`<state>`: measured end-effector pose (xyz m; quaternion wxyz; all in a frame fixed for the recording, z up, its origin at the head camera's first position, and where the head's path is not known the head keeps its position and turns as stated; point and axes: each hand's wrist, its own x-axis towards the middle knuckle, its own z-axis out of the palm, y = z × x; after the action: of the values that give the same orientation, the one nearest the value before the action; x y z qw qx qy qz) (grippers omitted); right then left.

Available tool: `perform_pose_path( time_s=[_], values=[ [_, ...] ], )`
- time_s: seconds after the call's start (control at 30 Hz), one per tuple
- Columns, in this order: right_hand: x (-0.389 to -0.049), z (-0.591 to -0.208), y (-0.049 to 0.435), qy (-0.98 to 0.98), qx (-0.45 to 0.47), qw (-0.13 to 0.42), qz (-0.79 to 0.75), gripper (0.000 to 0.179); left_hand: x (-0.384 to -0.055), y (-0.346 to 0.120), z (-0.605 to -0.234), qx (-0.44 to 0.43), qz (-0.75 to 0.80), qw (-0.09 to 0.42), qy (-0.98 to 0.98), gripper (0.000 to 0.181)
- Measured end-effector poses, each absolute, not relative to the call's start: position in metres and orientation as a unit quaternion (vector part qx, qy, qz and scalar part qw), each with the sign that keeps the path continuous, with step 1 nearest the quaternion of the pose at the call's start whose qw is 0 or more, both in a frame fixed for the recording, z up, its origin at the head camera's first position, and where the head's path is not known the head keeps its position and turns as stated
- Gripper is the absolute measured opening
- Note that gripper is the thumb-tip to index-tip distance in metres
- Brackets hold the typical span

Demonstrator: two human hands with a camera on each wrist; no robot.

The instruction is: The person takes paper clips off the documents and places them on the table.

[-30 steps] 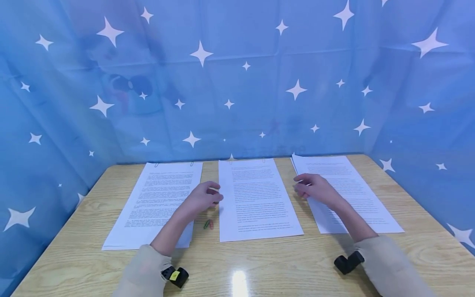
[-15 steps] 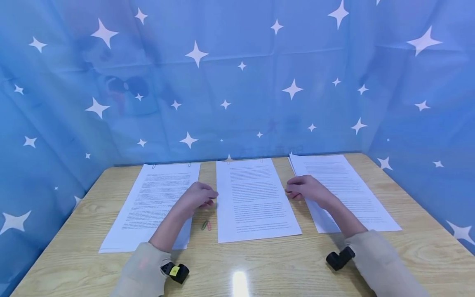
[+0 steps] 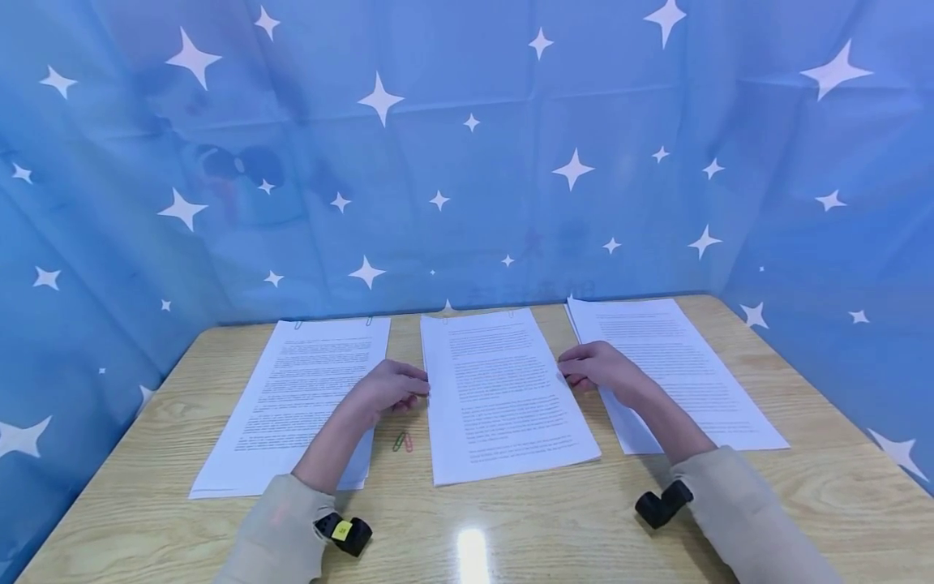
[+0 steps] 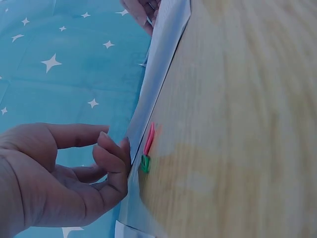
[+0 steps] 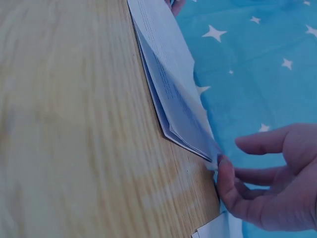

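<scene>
Two paper clips at its top edge, the middle stack of printed sheets lies between my hands. My left hand has curled fingers at the stack's left edge. On the opposite edge, my right hand holds the sheets by bent fingers, its thumb apart in the right wrist view. There, the sheets bow up and fan apart along their near edge. Beside my left hand lie a green paper clip and a pink paper clip on the table. Hand parts hide short stretches of the side edges.
A clipped stack of printed sheets lies on the left, partly beneath my left forearm. On the right is another printed stack, its sheets slightly offset, under my right forearm. A blue star-patterned curtain hangs behind the wooden table.
Both hands have closed in on the middle stack, the right moving left and the left reaching its edge. The stack has bowed up and its near edge has shifted slightly.
</scene>
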<state>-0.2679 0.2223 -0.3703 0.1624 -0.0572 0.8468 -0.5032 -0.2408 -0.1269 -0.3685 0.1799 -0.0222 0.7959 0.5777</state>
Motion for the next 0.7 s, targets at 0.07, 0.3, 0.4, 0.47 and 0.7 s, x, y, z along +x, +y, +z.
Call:
perform_pose_path(
  time_s=[0.07,0.3,0.4,0.47,0.7],
  values=[
    [-0.2684,-0.3710,0.2222,0.854,-0.059,0.162,-0.491,0.046,-0.2404,-0.1256,-0.3688,-0.018,0.571,0.179,0.801,0.036],
    [-0.2690,-0.3744,0.2218,0.868,-0.055,0.150,-0.471,0.040,-0.2373,-0.1217,-0.3689,-0.003,0.547,0.174,0.819,0.033],
    [-0.2674,-0.3746,0.2214,0.869,-0.051,0.143,-0.470,0.036,-0.2355,-0.1203,-0.3680,0.003,0.545,0.176,0.820,0.029],
    [-0.2665,-0.3742,0.2211,0.870,-0.048,0.139,-0.470,0.033,-0.2347,-0.1202,-0.3674,0.008,0.546,0.178,0.818,0.028],
    [-0.2641,-0.3699,0.2237,0.847,-0.071,0.157,-0.502,0.025,-0.2341,-0.1205,-0.3681,0.019,0.552,0.183,0.813,0.023]
  ],
)
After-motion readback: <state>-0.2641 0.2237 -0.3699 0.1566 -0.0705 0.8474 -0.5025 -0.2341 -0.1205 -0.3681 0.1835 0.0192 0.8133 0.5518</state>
